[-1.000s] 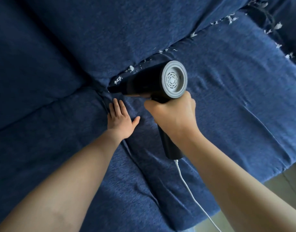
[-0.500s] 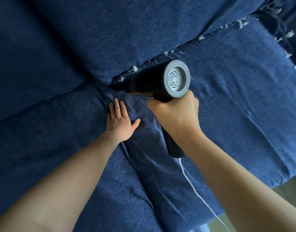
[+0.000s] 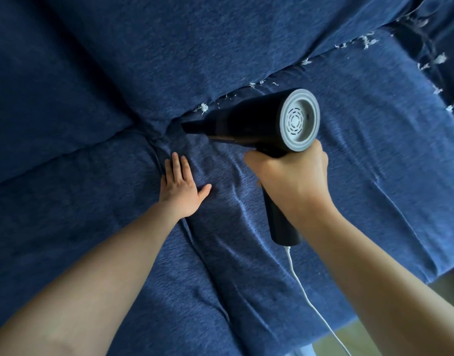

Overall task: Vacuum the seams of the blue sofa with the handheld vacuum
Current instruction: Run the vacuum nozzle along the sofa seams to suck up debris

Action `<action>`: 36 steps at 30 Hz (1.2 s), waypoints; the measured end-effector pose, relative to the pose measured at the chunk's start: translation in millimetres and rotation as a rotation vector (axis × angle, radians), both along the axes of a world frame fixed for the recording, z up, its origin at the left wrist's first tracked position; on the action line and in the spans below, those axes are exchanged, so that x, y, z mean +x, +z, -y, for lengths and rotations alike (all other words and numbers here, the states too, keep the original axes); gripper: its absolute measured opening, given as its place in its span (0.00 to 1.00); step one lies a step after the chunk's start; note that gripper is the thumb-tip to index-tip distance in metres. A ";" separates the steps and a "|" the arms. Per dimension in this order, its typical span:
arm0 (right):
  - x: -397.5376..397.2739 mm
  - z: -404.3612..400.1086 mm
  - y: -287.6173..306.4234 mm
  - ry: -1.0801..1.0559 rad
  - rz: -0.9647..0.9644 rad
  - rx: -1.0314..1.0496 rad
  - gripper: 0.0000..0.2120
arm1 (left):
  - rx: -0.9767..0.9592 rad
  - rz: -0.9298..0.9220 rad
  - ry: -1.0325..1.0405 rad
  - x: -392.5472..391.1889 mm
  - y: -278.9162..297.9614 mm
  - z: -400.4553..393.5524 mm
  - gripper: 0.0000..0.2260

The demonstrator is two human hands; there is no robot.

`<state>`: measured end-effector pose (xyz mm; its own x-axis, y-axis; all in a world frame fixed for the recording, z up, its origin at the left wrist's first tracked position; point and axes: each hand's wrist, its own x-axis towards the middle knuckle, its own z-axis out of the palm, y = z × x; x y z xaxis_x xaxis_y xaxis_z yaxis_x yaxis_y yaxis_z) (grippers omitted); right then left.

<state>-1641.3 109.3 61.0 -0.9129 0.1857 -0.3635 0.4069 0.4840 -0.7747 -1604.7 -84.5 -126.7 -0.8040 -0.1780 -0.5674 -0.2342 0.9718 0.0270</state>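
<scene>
The blue sofa [image 3: 374,155] fills the view, its seat cushions meeting the backrest along a seam that runs up to the right. My right hand [image 3: 292,176] grips the handle of the black handheld vacuum [image 3: 249,124], whose grey rear cap faces me. Its nozzle tip points into the corner where the seams cross. My left hand [image 3: 181,185] lies flat with straight fingers on the seat fabric, just below the nozzle. White scraps [image 3: 203,107] lie along the seam beside the nozzle, and more white scraps [image 3: 367,42] sit further up the seam.
A white cord [image 3: 310,304] trails from the vacuum handle down over the seat's front edge. More white bits [image 3: 439,59] dot the seam by the right armrest. A strip of floor [image 3: 349,340] shows at the bottom right.
The scraps nearest the corner are gone from the seam. My left hand has stayed pressed on the fabric, and the view has shifted slightly.
</scene>
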 end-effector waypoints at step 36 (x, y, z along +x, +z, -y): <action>-30.6 0.2 3.4 0.062 0.091 -0.049 0.12 | -0.030 0.041 0.098 -50.4 15.6 2.5 0.48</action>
